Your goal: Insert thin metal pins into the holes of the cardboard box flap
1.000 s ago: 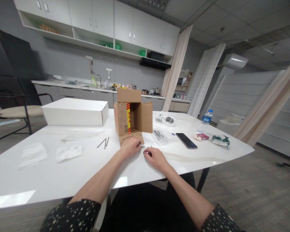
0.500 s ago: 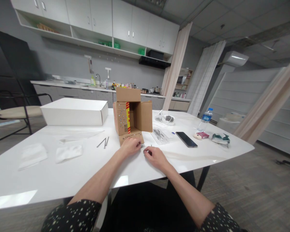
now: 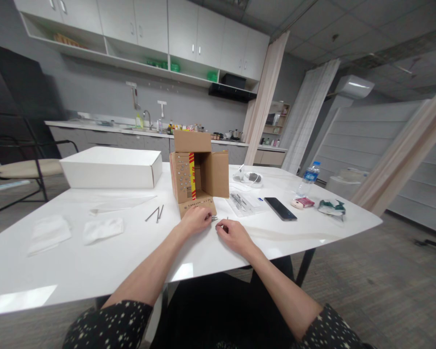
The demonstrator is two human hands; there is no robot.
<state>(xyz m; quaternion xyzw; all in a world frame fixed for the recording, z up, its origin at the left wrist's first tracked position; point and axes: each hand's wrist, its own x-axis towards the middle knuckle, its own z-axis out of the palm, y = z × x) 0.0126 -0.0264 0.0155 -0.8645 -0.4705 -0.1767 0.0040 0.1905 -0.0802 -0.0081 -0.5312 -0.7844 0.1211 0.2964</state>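
Note:
My left hand (image 3: 197,219) rests by the front flap of an open cardboard box (image 3: 218,175), fingers curled closed. Thin silvery metal pieces (image 3: 214,218) stick out at its fingertips, too small to identify. My right hand (image 3: 234,232) lies just to the right on the table, thumb and fingers pinched together; a tiny dark tip shows above them, and what they grip is mostly hidden. Small round metallic heads dot the box's left flap (image 3: 183,177) and front flap. Several long nail-like metal rods (image 3: 153,214) lie to the left.
A white box (image 3: 112,167) stands back left, with white cloths (image 3: 103,230) before it. On the right are a clear bag of metal parts (image 3: 241,204), a phone (image 3: 280,209), a bottle (image 3: 310,178), a pink packet (image 3: 304,203) and a white cable (image 3: 253,179).
Both hands stay almost in place by the box flap. The metal pieces at my left fingertips show slightly more. Nothing else has visibly moved.

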